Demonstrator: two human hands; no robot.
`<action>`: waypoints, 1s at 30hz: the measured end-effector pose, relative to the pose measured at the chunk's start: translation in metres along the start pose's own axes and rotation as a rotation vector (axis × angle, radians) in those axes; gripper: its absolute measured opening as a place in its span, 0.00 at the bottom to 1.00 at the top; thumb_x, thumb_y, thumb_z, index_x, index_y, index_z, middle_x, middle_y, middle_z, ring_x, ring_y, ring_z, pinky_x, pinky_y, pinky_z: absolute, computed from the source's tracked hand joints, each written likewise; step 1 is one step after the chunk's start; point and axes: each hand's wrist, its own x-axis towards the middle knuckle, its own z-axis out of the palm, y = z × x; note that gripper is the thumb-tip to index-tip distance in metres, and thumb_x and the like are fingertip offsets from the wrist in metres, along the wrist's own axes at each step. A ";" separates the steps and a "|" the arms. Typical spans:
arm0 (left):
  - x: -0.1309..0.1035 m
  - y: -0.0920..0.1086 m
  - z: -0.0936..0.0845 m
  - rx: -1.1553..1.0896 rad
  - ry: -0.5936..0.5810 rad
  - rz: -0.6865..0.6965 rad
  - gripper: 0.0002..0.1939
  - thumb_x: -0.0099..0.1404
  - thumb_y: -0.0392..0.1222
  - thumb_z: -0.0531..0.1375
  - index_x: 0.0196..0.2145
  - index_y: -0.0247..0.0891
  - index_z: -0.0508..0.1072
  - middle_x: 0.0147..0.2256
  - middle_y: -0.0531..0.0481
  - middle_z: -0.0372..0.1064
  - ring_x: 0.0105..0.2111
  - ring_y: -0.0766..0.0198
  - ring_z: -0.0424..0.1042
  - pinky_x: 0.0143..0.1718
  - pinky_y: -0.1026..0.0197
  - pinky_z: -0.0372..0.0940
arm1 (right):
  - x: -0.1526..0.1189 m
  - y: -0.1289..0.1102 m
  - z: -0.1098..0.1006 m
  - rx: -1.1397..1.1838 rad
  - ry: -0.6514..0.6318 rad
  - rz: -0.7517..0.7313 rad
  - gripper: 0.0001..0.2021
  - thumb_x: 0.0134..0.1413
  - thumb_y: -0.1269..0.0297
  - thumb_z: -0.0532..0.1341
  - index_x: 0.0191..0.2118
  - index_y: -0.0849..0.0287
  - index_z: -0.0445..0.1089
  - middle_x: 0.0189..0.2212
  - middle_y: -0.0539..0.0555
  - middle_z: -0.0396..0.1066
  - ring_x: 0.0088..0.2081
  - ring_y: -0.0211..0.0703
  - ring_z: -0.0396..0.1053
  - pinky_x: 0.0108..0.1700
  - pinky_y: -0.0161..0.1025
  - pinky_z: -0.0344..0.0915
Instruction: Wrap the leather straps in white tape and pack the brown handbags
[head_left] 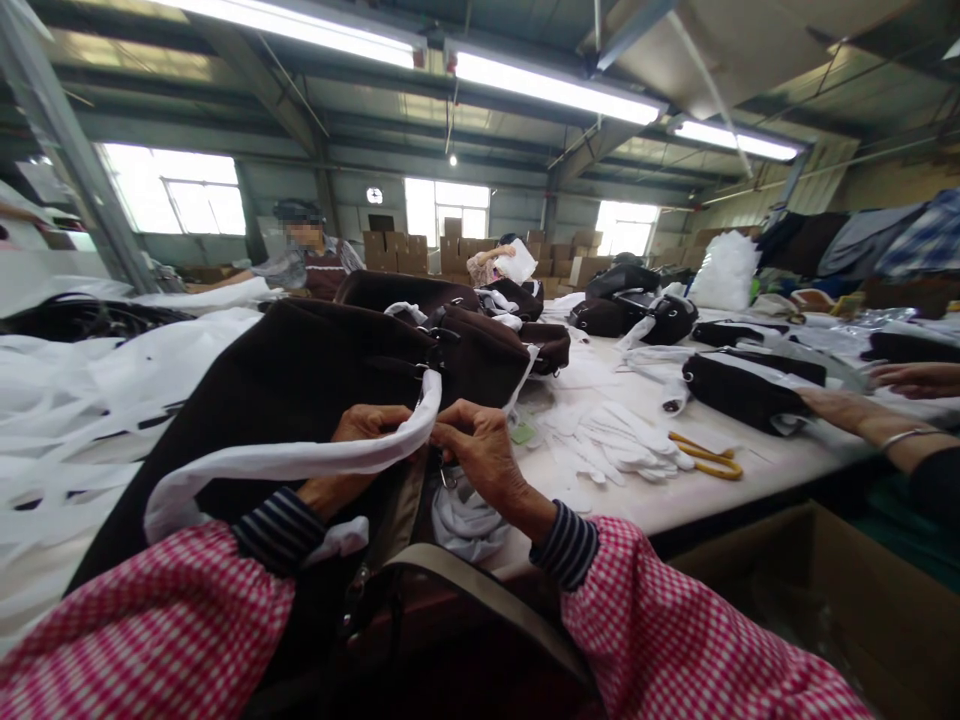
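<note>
A large dark brown bag [277, 365] lies on the table in front of me, its strap wrapped in white paper [300, 462] and arching across it. My left hand [367, 430] is partly behind this wrapped strap, with its fingers curled at the bag's edge; what they grip is hidden. My right hand [480, 450] pinches close to the strap's upper end, thumb and forefinger together, on something too small to name. Below hang a brown strap [480, 590] and a bundle of white wrapping [465, 520].
White gloves [615, 440] and yellow-handled scissors [709, 458] lie to the right. Another person's hands [847, 410] touch a black bag [750, 385]. White sheets [67, 430] cover the left side. A cardboard box [847, 580] stands below the table edge. Two people are farther back.
</note>
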 end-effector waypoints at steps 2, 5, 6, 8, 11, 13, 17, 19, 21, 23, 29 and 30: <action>0.000 -0.002 0.001 -0.053 0.027 -0.011 0.14 0.54 0.49 0.65 0.24 0.35 0.75 0.24 0.49 0.72 0.25 0.63 0.68 0.26 0.64 0.60 | 0.001 -0.001 -0.001 -0.070 -0.025 -0.017 0.16 0.52 0.51 0.70 0.26 0.60 0.74 0.23 0.49 0.70 0.22 0.36 0.64 0.25 0.34 0.61; 0.000 -0.004 0.001 -0.110 0.049 -0.034 0.13 0.54 0.48 0.68 0.25 0.34 0.75 0.25 0.50 0.72 0.26 0.64 0.68 0.27 0.65 0.61 | 0.004 0.000 -0.004 -0.109 -0.042 -0.016 0.13 0.52 0.55 0.69 0.27 0.60 0.73 0.22 0.48 0.70 0.22 0.35 0.63 0.25 0.34 0.60; 0.000 -0.004 0.001 -0.112 0.033 -0.033 0.13 0.55 0.47 0.67 0.26 0.34 0.75 0.26 0.50 0.72 0.27 0.64 0.68 0.28 0.65 0.62 | 0.005 0.001 -0.004 -0.101 -0.043 -0.004 0.12 0.52 0.56 0.69 0.27 0.60 0.73 0.23 0.48 0.70 0.22 0.34 0.63 0.24 0.33 0.60; 0.000 -0.005 -0.002 -0.107 -0.019 -0.019 0.12 0.56 0.46 0.67 0.27 0.33 0.75 0.27 0.50 0.73 0.28 0.63 0.69 0.30 0.65 0.63 | 0.009 0.001 -0.005 -0.075 -0.049 0.033 0.11 0.50 0.58 0.69 0.27 0.61 0.73 0.23 0.48 0.71 0.21 0.34 0.63 0.24 0.33 0.59; 0.000 -0.004 -0.006 -0.094 -0.077 -0.002 0.11 0.57 0.45 0.66 0.29 0.33 0.75 0.29 0.49 0.74 0.31 0.62 0.71 0.32 0.64 0.64 | 0.013 -0.001 -0.007 -0.031 -0.076 0.093 0.11 0.47 0.59 0.69 0.26 0.61 0.72 0.22 0.49 0.71 0.21 0.33 0.62 0.23 0.32 0.57; -0.001 -0.005 -0.007 -0.079 -0.082 0.002 0.11 0.58 0.45 0.65 0.30 0.32 0.76 0.29 0.48 0.75 0.31 0.61 0.72 0.32 0.64 0.64 | 0.015 -0.002 -0.007 0.004 -0.094 0.123 0.12 0.45 0.58 0.70 0.26 0.62 0.72 0.22 0.49 0.72 0.20 0.32 0.62 0.23 0.31 0.56; -0.002 -0.011 -0.006 -0.050 -0.062 0.008 0.11 0.60 0.45 0.65 0.31 0.32 0.77 0.30 0.48 0.76 0.30 0.62 0.72 0.32 0.64 0.63 | 0.015 -0.003 -0.006 0.095 -0.111 0.148 0.14 0.45 0.57 0.72 0.26 0.62 0.71 0.22 0.49 0.72 0.19 0.31 0.60 0.22 0.30 0.55; -0.003 -0.017 -0.005 -0.040 -0.053 0.003 0.12 0.61 0.46 0.65 0.32 0.32 0.77 0.31 0.48 0.75 0.31 0.62 0.72 0.32 0.64 0.63 | 0.014 -0.001 -0.004 0.136 -0.116 0.141 0.15 0.45 0.57 0.73 0.26 0.62 0.71 0.21 0.49 0.72 0.19 0.31 0.60 0.22 0.30 0.54; -0.004 -0.023 -0.005 -0.036 -0.049 -0.006 0.12 0.62 0.46 0.66 0.33 0.33 0.77 0.31 0.49 0.75 0.32 0.62 0.72 0.33 0.64 0.63 | 0.011 0.002 -0.001 0.171 -0.112 0.143 0.16 0.44 0.56 0.73 0.26 0.61 0.70 0.21 0.48 0.71 0.20 0.31 0.60 0.22 0.30 0.54; -0.005 -0.028 -0.005 -0.039 -0.040 -0.017 0.12 0.63 0.47 0.65 0.34 0.33 0.77 0.31 0.49 0.75 0.32 0.62 0.72 0.33 0.64 0.63 | 0.009 0.005 0.004 0.208 -0.084 0.140 0.16 0.44 0.57 0.73 0.25 0.61 0.68 0.20 0.46 0.69 0.20 0.31 0.60 0.22 0.30 0.54; -0.006 -0.027 -0.005 -0.031 -0.047 -0.035 0.14 0.63 0.49 0.63 0.33 0.33 0.75 0.30 0.49 0.72 0.31 0.61 0.70 0.33 0.63 0.63 | 0.010 0.012 0.006 0.150 -0.092 0.125 0.13 0.47 0.60 0.70 0.24 0.61 0.67 0.19 0.45 0.66 0.19 0.31 0.60 0.21 0.30 0.56; -0.005 -0.024 -0.005 -0.019 -0.058 -0.029 0.14 0.62 0.49 0.64 0.31 0.33 0.75 0.30 0.50 0.71 0.31 0.61 0.69 0.33 0.63 0.63 | 0.014 0.008 0.000 0.089 -0.151 0.131 0.13 0.47 0.59 0.70 0.25 0.61 0.68 0.19 0.45 0.67 0.19 0.32 0.61 0.21 0.30 0.58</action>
